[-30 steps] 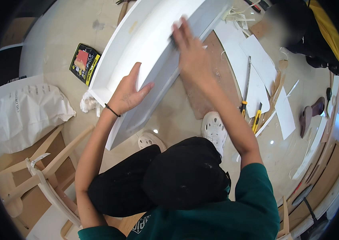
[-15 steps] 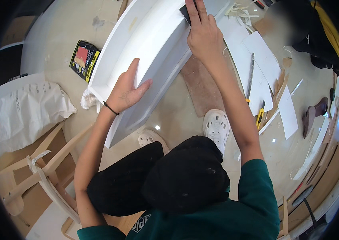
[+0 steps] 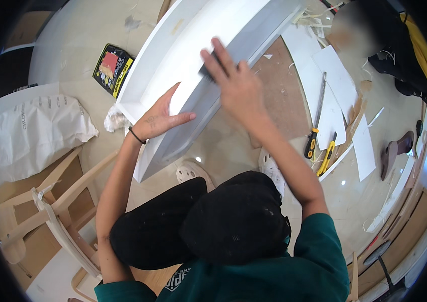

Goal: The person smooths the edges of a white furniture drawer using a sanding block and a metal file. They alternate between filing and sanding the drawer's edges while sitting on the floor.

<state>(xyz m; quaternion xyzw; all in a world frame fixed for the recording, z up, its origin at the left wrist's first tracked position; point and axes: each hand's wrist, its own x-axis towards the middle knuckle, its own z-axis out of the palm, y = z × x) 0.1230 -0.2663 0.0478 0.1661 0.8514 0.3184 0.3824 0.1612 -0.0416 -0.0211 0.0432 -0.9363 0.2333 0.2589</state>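
Note:
A long, curved white furniture piece (image 3: pixel 185 55) with raised side walls slants away from me, from the middle toward the top. My left hand (image 3: pixel 159 120) lies on its near end, thumb and fingers spread over the surface. In my right hand (image 3: pixel 241 90) is a black flat pad (image 3: pixel 207 73), pressed under the outstretched fingers against the piece's right-hand edge. Motion blurs the pad, so its exact kind is unclear. A dark cord circles my left wrist.
Left of the piece are a black-and-yellow box (image 3: pixel 111 70) and a large white bag (image 3: pixel 42 136). Wooden chair legs (image 3: pixel 80 183) stand nearby. On the right lie a screwdriver (image 3: pixel 312 143), a yellow cutter (image 3: pixel 327 160) and white sheets (image 3: pixel 334 75). Another person (image 3: pixel 405 55) is at upper right.
My right hand has come down and left along the piece, bringing the black pad nearer. The left hand keeps its place on the near end. The screwdriver's handle now shows.

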